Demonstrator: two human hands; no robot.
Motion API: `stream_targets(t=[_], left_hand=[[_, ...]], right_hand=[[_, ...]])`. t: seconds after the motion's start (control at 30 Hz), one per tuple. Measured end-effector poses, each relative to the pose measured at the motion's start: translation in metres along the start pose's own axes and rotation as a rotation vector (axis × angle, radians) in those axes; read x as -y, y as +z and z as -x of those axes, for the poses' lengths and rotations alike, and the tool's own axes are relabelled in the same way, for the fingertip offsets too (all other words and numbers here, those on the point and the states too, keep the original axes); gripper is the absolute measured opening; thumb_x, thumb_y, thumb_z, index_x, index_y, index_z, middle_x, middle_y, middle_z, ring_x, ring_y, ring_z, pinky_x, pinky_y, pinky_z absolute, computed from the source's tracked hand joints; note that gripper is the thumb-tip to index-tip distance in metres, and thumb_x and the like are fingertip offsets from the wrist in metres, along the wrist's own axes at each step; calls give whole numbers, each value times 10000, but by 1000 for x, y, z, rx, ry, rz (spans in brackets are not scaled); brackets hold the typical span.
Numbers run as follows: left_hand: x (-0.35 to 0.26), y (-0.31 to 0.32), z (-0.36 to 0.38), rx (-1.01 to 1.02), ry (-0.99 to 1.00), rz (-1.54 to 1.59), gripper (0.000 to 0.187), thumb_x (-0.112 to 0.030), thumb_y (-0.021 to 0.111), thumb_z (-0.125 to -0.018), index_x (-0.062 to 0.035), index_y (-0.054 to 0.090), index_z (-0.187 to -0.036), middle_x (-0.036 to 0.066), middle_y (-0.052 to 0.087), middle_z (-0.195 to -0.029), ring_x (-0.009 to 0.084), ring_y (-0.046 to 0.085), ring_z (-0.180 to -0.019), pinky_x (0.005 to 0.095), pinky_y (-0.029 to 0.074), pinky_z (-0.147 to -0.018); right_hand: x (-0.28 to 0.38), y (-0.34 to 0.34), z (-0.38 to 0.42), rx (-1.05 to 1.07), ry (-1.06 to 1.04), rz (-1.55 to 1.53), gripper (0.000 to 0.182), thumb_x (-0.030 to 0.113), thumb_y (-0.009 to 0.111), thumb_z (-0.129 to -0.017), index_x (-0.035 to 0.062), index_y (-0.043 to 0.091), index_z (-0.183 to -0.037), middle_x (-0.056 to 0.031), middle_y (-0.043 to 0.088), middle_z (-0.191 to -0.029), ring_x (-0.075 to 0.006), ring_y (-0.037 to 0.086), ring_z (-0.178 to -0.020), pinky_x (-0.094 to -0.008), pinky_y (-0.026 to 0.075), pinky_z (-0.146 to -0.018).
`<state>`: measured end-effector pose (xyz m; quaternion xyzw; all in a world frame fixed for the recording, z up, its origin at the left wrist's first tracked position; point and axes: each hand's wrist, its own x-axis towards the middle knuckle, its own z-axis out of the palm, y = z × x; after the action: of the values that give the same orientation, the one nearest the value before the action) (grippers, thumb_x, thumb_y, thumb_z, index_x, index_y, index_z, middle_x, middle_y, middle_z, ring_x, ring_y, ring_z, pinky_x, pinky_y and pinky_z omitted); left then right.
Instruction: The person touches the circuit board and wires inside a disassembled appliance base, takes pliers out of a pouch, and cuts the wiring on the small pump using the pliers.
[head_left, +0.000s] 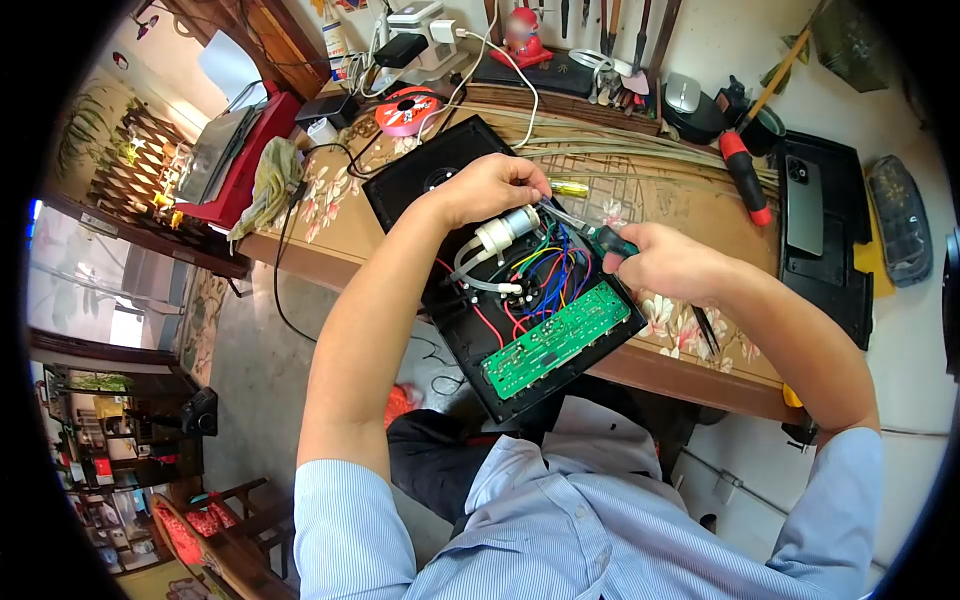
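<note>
My right hand point(672, 264) is wrapped round the dark handle of a screwdriver point(610, 242), whose metal shaft points left toward my other hand. The fingers of my left hand point(495, 190) are pinched together just above a small white-and-silver cylindrical pump point(507, 230); what they hold, if anything, is hidden. The pump sits in an opened black casing point(465, 345) that overhangs the table's front edge. Clear tubing point(468, 272) runs from it. Red, blue, yellow and green wires point(560, 272) bunch beside it, and a green circuit board point(556, 340) lies along the casing's near side.
On the wooden table point(690, 185) are a yellow-handled tool point(569, 187), black tweezers point(706, 328) and a red-and-black tool handle point(745, 178). A phone point(802, 205) lies on a black panel point(850, 270) at right. A pink-and-orange spool point(408, 108) and cables point(280, 265) are at left.
</note>
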<state>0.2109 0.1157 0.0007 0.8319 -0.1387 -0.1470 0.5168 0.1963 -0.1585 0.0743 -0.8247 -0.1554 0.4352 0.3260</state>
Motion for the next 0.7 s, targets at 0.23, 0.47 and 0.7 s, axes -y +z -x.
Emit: stream_targets(t=[0.23, 0.47, 0.7], left_hand=[[1, 0, -2, 7, 7, -3, 134, -108, 652, -942, -27, 713, -1030, 17, 713, -911, 105, 630, -870, 280, 508, -833], [4, 0, -4, 2, 14, -57, 143, -119, 659, -938, -39, 720, -1041, 20, 718, -914, 111, 635, -866, 285, 509, -824], [-1, -1, -5, 19, -9, -71, 120, -65, 626, -953, -20, 700, -1036, -9, 686, -943, 79, 602, -899, 259, 491, -840]], right_hand=[[1, 6, -3, -18, -17, -14, 323, 123, 584, -906, -8, 555, -1200, 13, 561, -803, -96, 495, -708, -277, 426, -635], [13, 0, -5, 46, 39, -17, 328, 170, 596, -918, 30, 564, -1213, 5, 557, -812, -92, 491, -707, -281, 421, -605], [27, 3, 2, 33, 54, 7, 206, 210, 611, -916, 69, 610, -1066, 4, 546, -804, -105, 513, -703, -293, 407, -566]])
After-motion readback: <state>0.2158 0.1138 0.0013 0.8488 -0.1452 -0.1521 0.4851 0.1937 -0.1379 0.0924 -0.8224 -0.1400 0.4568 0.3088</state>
